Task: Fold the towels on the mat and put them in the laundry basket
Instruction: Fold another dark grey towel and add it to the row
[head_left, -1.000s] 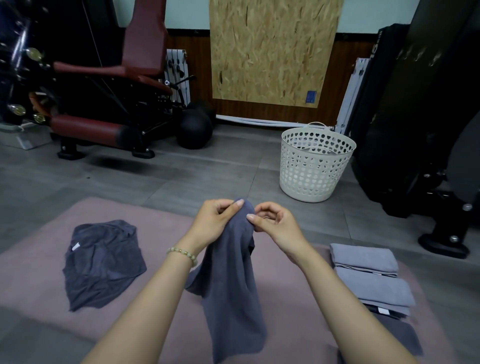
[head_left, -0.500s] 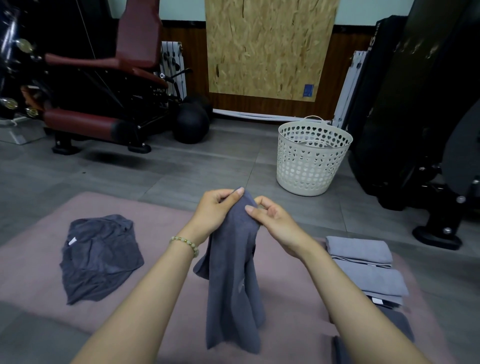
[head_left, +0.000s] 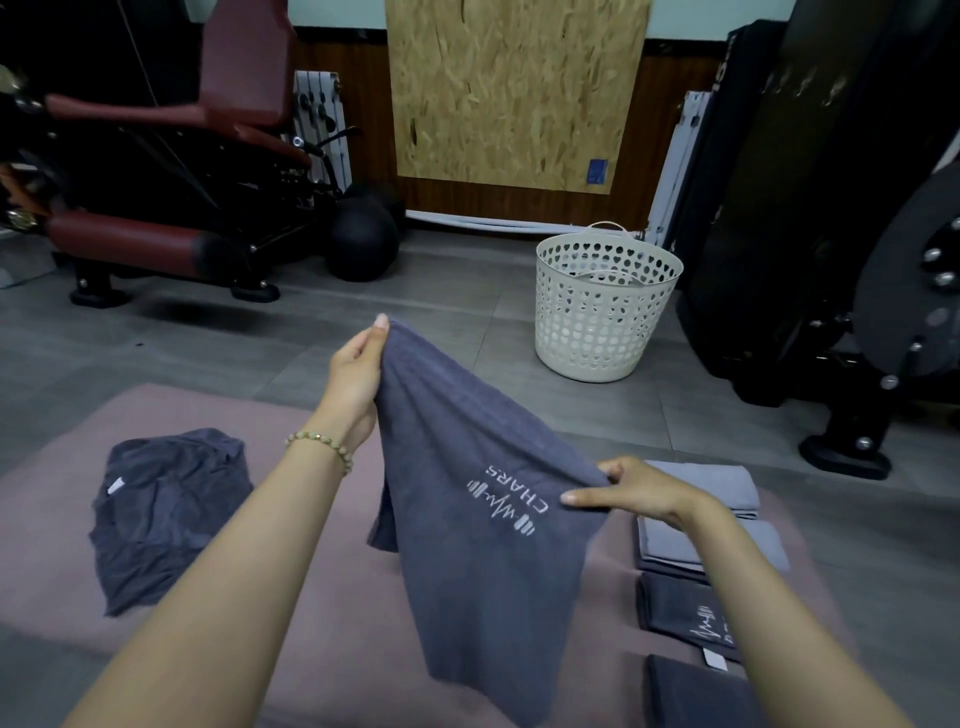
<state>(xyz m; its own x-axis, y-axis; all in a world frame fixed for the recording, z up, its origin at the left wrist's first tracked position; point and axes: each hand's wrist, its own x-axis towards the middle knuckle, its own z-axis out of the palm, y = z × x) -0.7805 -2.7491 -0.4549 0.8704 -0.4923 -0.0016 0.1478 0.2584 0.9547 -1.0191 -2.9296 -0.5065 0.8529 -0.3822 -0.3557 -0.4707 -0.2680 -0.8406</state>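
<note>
A dark grey towel with a white logo hangs spread in the air over the pink mat. My left hand pinches its upper corner, held high. My right hand pinches the towel's edge lower and to the right. A crumpled dark grey towel lies on the mat at the left. Folded towels are stacked on the mat's right side, light grey ones behind, dark ones nearer. The white perforated laundry basket stands on the floor beyond the mat, to the right.
A red and black gym bench and a black ball stand at the back left. Black gym equipment crowds the right side. A chipboard panel leans on the far wall. Grey floor tiles lie between mat and basket.
My hands were together at the top of a bunched towel. They have moved apart, the right hand sliding down and right along the edge, so the towel now hangs spread open.
</note>
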